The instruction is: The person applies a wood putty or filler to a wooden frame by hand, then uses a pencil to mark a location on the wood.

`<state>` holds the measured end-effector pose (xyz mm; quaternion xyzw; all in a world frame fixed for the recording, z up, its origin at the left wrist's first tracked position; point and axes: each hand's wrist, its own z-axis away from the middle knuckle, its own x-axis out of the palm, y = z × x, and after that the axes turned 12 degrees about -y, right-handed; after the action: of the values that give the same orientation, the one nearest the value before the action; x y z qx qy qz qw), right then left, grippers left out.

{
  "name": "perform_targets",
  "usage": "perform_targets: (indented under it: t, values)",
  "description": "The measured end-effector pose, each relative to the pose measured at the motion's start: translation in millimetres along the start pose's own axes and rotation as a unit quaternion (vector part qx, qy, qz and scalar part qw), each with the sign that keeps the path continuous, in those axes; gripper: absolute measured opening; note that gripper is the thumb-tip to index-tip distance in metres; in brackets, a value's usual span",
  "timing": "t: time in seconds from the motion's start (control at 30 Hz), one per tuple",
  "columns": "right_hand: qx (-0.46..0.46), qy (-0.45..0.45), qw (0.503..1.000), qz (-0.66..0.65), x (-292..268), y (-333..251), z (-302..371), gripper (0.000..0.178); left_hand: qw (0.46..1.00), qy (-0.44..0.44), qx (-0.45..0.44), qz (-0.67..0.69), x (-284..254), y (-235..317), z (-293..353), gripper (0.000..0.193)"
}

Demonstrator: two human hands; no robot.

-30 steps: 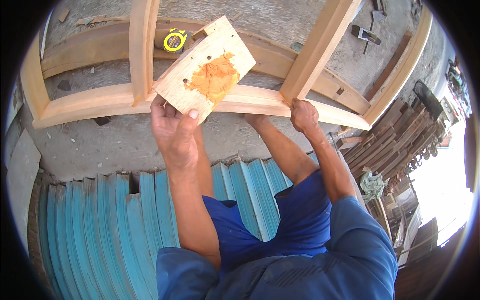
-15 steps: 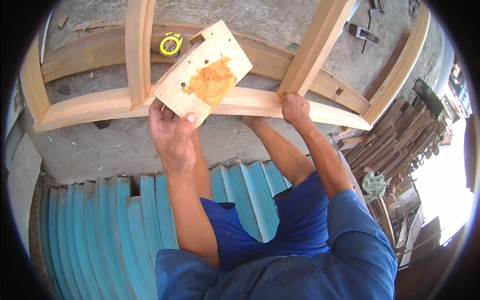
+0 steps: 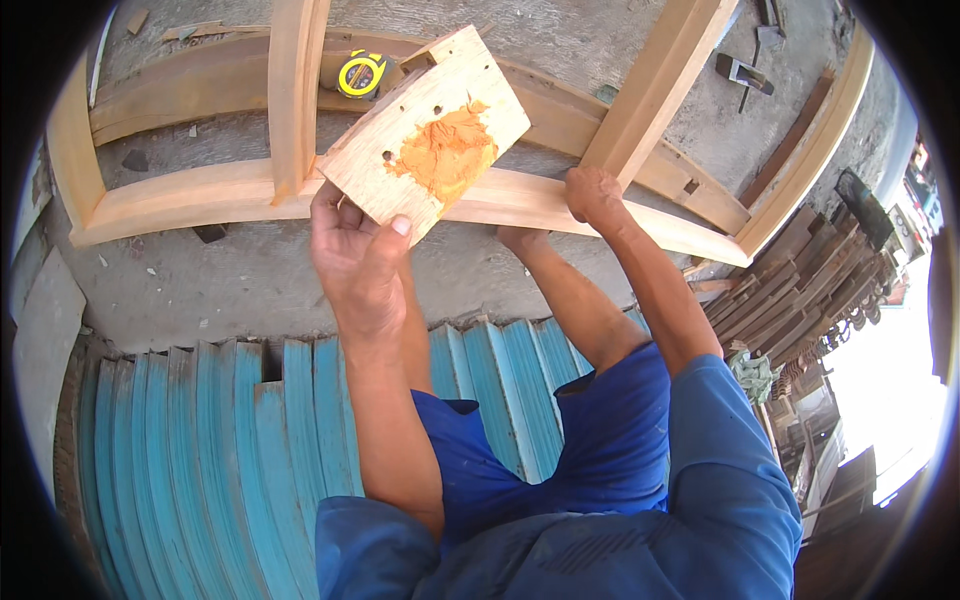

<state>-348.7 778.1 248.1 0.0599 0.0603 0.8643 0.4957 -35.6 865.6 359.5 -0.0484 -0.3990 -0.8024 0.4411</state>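
Observation:
My left hand (image 3: 365,260) grips the lower corner of a pale wooden board (image 3: 480,85), thumb on top and fingers underneath. A smeared mound of orange putty (image 3: 445,150) lies on the board, which has several small dark holes. My right hand (image 3: 594,194) is closed at the joint where a slanted crosspiece (image 3: 660,85) meets the near rail (image 3: 190,200) of a light wooden frame. Whatever its fingers hold is hidden beneath the fist. Traces of orange show at the frame's other joint, left of the board.
A yellow and black tape measure (image 3: 360,75) rests on a darker beam (image 3: 190,95) behind the board. A hand plane (image 3: 744,74) lies on the floor at far right. Blue corrugated sheets (image 3: 220,430) are nearby, and stacked wood pieces (image 3: 790,270) stand at right.
The whole view has shifted slightly, moving the scene right and up. My right hand has moved a little farther onto the joint, covering it. My left hand keeps its hold on the board.

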Motion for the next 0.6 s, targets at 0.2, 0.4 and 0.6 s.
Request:
perform_targets:
  t: [0.2,0.4,0.6]
  values:
    - [-0.023,0.014,1.000,-0.015,-28,14,-16,0.027,1.000,0.015,-0.004,0.001,0,3,2,0.075]
    - [-0.042,0.059,0.997,-0.032,-28,32,-29,0.026,1.000,0.006,0.000,0.010,-3,2,-1,0.075]
    - [-0.014,0.003,1.000,0.004,-22,12,-6,0.022,1.000,-0.007,-0.008,-0.007,-4,4,-1,0.074]
